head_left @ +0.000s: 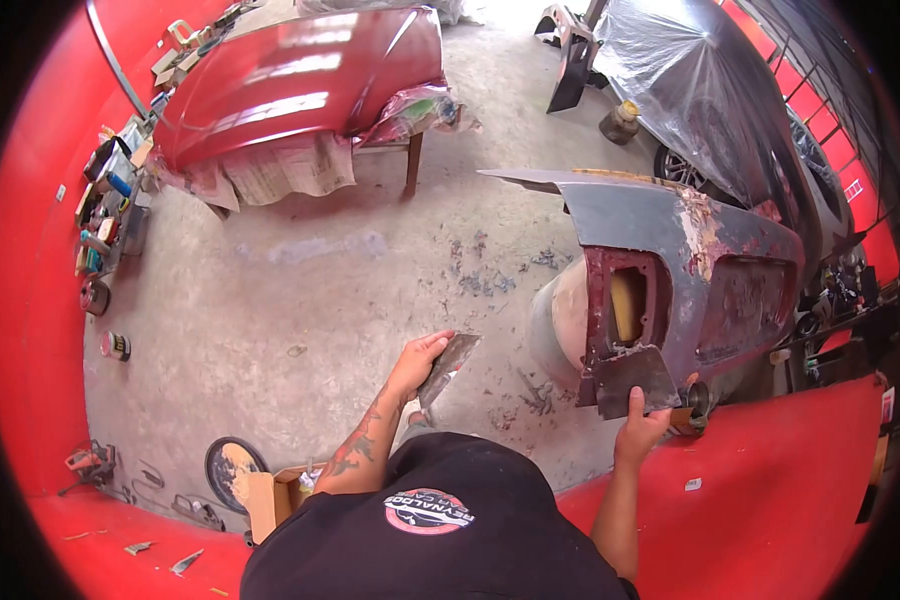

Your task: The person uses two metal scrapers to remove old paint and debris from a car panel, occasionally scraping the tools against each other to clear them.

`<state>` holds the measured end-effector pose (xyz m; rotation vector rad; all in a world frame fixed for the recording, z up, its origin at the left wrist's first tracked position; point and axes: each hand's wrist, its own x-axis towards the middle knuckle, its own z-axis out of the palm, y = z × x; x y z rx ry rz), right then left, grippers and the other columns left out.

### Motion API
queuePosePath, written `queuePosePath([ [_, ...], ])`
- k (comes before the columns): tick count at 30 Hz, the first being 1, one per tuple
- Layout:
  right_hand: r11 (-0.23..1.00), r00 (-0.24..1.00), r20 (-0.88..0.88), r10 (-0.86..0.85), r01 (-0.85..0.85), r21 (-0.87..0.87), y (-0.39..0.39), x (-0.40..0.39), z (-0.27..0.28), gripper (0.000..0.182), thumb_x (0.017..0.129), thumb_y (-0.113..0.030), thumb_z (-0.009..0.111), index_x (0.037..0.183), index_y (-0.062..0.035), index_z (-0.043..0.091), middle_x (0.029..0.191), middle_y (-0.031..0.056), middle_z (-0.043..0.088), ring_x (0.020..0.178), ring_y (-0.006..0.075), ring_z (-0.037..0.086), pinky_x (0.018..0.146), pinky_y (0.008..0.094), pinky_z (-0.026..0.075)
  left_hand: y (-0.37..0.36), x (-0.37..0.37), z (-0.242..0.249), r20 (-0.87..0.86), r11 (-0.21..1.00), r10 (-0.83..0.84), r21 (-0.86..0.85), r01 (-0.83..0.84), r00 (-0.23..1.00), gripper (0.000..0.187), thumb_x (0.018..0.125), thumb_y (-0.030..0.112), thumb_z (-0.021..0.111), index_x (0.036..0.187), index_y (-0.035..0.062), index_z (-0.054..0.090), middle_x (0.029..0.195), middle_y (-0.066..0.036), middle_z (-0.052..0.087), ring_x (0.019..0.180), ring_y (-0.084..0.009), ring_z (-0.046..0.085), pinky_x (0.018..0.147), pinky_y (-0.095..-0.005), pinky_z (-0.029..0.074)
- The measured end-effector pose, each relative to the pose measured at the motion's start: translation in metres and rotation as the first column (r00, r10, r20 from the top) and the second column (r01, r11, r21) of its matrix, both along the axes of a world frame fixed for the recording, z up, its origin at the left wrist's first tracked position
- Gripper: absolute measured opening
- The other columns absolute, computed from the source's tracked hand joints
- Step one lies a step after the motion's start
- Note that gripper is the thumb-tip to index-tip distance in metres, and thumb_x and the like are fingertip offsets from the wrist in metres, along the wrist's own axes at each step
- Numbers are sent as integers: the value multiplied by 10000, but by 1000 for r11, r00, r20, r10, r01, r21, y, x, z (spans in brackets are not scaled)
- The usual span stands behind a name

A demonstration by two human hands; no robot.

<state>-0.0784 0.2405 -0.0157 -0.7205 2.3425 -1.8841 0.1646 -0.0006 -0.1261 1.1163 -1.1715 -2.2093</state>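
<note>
My left hand grips a dark, flat plate by its edge, in front of my body and over the floor. In my right hand is a dark square sheet, thumb on its face. The sheet overlaps the lower near corner of a grey and maroon car trunk lid. Tan filler streaks the lid's upper bend, and paint is chipped in places. A pale drum stands beneath the lid.
A red hood lies on a stand with paper hanging from it. Plastic sheeting drapes a dark car at right. Cans and bottles line the left wall. An open cardboard box sits near my left arm, beside a black round lid.
</note>
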Motion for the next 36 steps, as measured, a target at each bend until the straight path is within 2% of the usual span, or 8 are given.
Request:
queuePosePath([
  [6, 982, 993, -8, 118, -115, 147, 9, -3, 15, 250, 891, -96, 685, 1075, 36, 578, 1068, 89, 644, 966, 157, 592, 904, 307, 452, -3, -2, 9, 1, 999, -42, 16, 42, 999, 371, 993, 219, 520, 1289, 6, 584, 1089, -41, 667, 879, -101, 598, 811, -245, 488],
  [11, 985, 1000, 12, -4, 6, -174, -8, -14, 28, 408, 856, -40, 706, 1204, 28, 504, 1161, 96, 590, 1032, 171, 565, 934, 314, 444, -11, -1, -21, 126, 964, -69, -246, 99, 990, 374, 987, 232, 509, 1251, -12, 613, 1191, -70, 656, 1114, -159, 573, 1020, -305, 395],
  [12, 999, 999, -42, 15, -17, -40, -13, -7, 46, 433, 842, -26, 718, 1211, 23, 495, 1161, 91, 585, 1046, 168, 556, 940, 313, 438, -10, -2, -19, 90, 970, -59, -230, 78, 994, 369, 986, 224, 510, 1254, -9, 611, 1190, -70, 655, 1098, -152, 579, 1005, -297, 407],
  [15, 982, 987, -20, 162, -164, -95, -21, 7, 63, 403, 817, -19, 740, 1160, 19, 531, 1184, 103, 571, 1088, 163, 544, 931, 303, 434, -8, -3, -14, -36, 1000, 2, 7, -2, 999, 358, 988, 202, 505, 1268, 2, 602, 1125, -58, 664, 970, -113, 608, 890, -257, 466],
  [17, 915, 787, -505, 353, -179, 361, -22, 4, 66, 460, 825, -2, 720, 1222, 17, 488, 1142, 147, 627, 1004, 218, 636, 856, 310, 490, -8, -1, -7, -28, 999, -21, 33, 22, 999, 357, 990, 199, 502, 1272, 2, 598, 1084, -51, 666, 905, -95, 604, 828, -242, 475],
  [24, 788, 675, -446, 588, -354, 503, -35, 11, 61, 315, 842, 14, 677, 1117, 9, 524, 976, 180, 664, 844, 339, 677, 722, 375, 537, -3, 1, -7, 6, 1000, 8, 0, -8, 1000, 357, 996, 208, 502, 1269, -1, 595, 1000, -39, 667, 778, -66, 588, 713, -222, 475],
  [34, 506, 436, -350, 829, -320, 801, -31, 29, 45, 487, 677, 102, 669, 1119, -41, 526, 838, 130, 571, 735, 326, 596, 622, 412, 489, -5, 0, -8, 17, 999, 33, 8, -33, 999, 349, 988, 207, 518, 1276, 32, 607, 916, 13, 638, 698, -50, 502, 644, -198, 418],
  [36, 581, 440, -421, 793, -338, 740, -32, 27, 39, 497, 670, 97, 669, 1123, -49, 528, 835, 131, 561, 733, 329, 592, 627, 412, 488, -5, -1, -11, -30, 996, 69, 67, -66, 997, 345, 986, 204, 523, 1274, 35, 610, 937, 15, 643, 707, -44, 503, 654, -194, 421],
])
